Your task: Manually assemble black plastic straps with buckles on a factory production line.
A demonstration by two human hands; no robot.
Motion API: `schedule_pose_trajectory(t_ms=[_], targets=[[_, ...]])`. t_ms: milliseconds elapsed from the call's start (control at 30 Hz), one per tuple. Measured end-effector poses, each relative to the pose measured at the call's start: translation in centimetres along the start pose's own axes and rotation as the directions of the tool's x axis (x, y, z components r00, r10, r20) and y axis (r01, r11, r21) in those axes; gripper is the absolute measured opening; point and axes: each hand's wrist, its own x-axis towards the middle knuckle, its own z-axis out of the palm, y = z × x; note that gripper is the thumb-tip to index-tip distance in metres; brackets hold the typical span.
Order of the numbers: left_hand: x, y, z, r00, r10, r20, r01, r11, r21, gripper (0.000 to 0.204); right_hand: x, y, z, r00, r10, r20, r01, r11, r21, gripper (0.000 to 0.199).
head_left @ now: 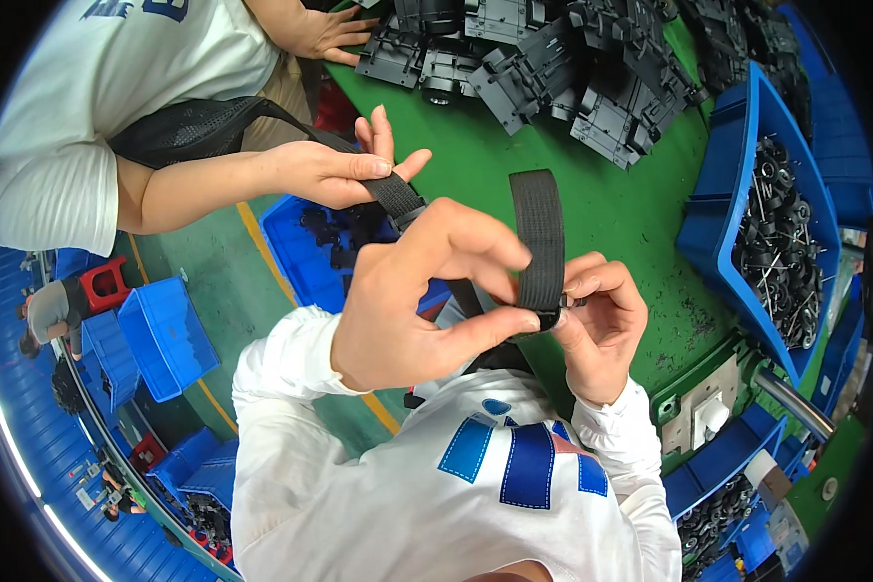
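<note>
A black webbing strap (540, 228) stands up in a loop between my two hands. My left hand (407, 310) is closed in a pinch, its thumb and fingertips at the strap's lower end. My right hand (603, 325) pinches the same end from the other side, where a small black buckle (550, 316) sits, partly covered by fingers. To the left, another person's hand (344, 170) holds a second length of black strap (395, 197) with a slider on it. That length passes behind my left hand, so I cannot tell whether both are one strap.
Black plastic toy-like chassis parts (543, 73) are piled on the green table (640, 223) ahead. A blue bin (713, 213) of small wheels and metal rods stands at right. Another blue bin (281, 238) with black parts is beyond my left forearm. A metal bar (793, 403) projects at lower right.
</note>
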Motion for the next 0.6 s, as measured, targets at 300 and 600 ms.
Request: schedule_pose_trajectory(t_ms=[300,600], targets=[[-1.1,-1.3,0.2,0.908,0.41,0.089,-0.412,0.833,0.368,0.025,-0.4,-0.1,0.8,0.998,-0.008,-0.069,0.008,1.0,0.005,0.031],[-1.7,-2.3,1.5,0.7,0.694,0.169,-0.629,0.487,0.606,0.018,-0.8,-0.3,1.0,0.989,-0.063,-0.131,0.044,0.989,-0.144,0.034]])
